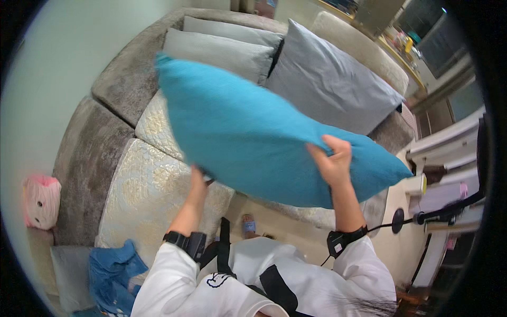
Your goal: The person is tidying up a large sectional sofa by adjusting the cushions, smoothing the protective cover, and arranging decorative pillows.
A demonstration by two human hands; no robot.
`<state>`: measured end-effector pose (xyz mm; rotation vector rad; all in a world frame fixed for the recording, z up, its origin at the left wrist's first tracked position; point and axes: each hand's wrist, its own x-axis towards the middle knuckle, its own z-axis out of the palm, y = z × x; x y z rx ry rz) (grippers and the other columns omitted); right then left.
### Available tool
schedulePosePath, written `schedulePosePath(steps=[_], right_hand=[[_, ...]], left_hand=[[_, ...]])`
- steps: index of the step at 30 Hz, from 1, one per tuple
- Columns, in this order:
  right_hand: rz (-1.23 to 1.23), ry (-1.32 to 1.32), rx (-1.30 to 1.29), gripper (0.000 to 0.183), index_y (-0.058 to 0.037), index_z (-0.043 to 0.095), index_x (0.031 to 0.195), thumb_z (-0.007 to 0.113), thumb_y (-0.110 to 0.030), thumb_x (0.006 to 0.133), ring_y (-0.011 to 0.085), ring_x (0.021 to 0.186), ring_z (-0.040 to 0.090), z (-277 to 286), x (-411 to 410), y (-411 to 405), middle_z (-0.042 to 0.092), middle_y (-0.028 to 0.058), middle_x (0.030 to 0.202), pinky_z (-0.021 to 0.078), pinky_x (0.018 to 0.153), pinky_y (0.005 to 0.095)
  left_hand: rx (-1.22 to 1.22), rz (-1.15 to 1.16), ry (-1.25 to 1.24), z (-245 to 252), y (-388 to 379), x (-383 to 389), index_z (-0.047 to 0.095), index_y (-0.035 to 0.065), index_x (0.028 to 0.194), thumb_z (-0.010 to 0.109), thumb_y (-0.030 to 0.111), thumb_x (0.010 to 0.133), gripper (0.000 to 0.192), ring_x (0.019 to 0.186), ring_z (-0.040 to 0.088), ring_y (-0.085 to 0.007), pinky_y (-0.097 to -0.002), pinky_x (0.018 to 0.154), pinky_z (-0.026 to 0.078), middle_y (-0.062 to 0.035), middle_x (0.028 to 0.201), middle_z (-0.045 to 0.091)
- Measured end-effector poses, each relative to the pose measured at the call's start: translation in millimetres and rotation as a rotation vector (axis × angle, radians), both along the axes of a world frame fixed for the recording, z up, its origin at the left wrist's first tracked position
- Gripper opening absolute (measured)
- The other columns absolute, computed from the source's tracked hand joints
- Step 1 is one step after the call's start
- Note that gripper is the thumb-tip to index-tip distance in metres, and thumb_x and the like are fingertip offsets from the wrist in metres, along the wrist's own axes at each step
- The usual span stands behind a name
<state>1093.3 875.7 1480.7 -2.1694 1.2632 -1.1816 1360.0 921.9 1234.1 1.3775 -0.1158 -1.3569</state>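
Note:
A large blue cushion (237, 123) is held up in front of me, tilted above the sofa. My right hand (334, 160) pinches a fold of its cover near the right end, thumb and fingers on the fabric. Against the cushion's lower left edge is my left hand (199, 178), its fingers mostly hidden behind the cushion. A small dark object (208, 177) shows beside those fingers, too blurred to name. Behind the blue cushion, a large grey cushion (324, 83) leans against the sofa back.
Two light grey cushions (218, 51) rest at the back of the grey corner sofa (83, 166). Its seat bears a patterned cover (146, 198). Blue clothing (115, 273) lies at lower left, near a pink plush item (42, 202). A black stand arm (447, 210) reaches in from the right.

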Motion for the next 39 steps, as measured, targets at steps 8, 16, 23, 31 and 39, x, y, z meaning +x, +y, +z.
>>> schedulePosePath(steps=[8,16,23,31,39], right_hand=[[-0.315,0.260,0.007,0.035,0.0063,0.052,0.075,0.051,-0.028,0.078,0.0152,0.065,0.047,-6,-166,-137,0.052,0.0101,0.067,0.0372,0.061,0.0254],[-0.767,1.036,0.397,0.081,0.0030,0.020,0.119,0.059,-0.043,0.065,0.0334,0.113,0.026,-261,-181,-221,0.026,0.0219,0.123,0.0260,0.086,0.0507],[-0.346,0.807,-0.001,0.061,-0.0014,0.028,0.119,0.058,-0.023,0.070,0.0325,0.111,0.031,-234,11,-234,0.027,0.0224,0.122,0.0304,0.087,0.0457],[0.672,0.610,0.016,0.053,0.0014,0.039,0.113,0.057,-0.020,0.068,0.0348,0.107,0.036,-252,341,-105,0.037,0.0224,0.115,0.0295,0.090,0.0372],[1.410,0.653,-0.144,0.062,0.0012,0.036,0.115,0.061,-0.027,0.066,0.0343,0.112,0.031,-251,516,220,0.035,0.0237,0.118,0.0264,0.093,0.0364]], left_hand=[[-0.579,-0.807,-0.743,25,-78,-140,0.036,0.0018,0.117,0.048,0.035,0.077,0.053,0.113,0.033,-0.0263,-0.0353,0.091,0.030,-0.0159,0.123,0.032],[0.062,-1.000,-0.988,-12,58,-25,0.042,0.0021,0.112,0.047,0.035,0.075,0.050,0.101,0.044,-0.0310,-0.0353,0.086,0.035,-0.0196,0.109,0.046],[0.740,0.108,-1.023,4,317,71,0.048,0.0022,0.103,0.050,0.026,0.072,0.039,0.085,0.053,-0.0274,-0.0324,0.073,0.042,-0.0156,0.094,0.055],[0.894,0.258,-0.561,-34,518,7,0.039,-0.0052,0.111,0.055,0.035,0.067,0.062,0.100,0.043,-0.0324,-0.0362,0.083,0.036,-0.0267,0.108,0.043],[0.767,0.979,-0.492,-23,619,80,0.020,-0.0086,0.120,0.068,0.033,0.057,0.090,0.116,0.021,-0.0349,-0.0341,0.094,0.024,-0.0265,0.123,0.023]])
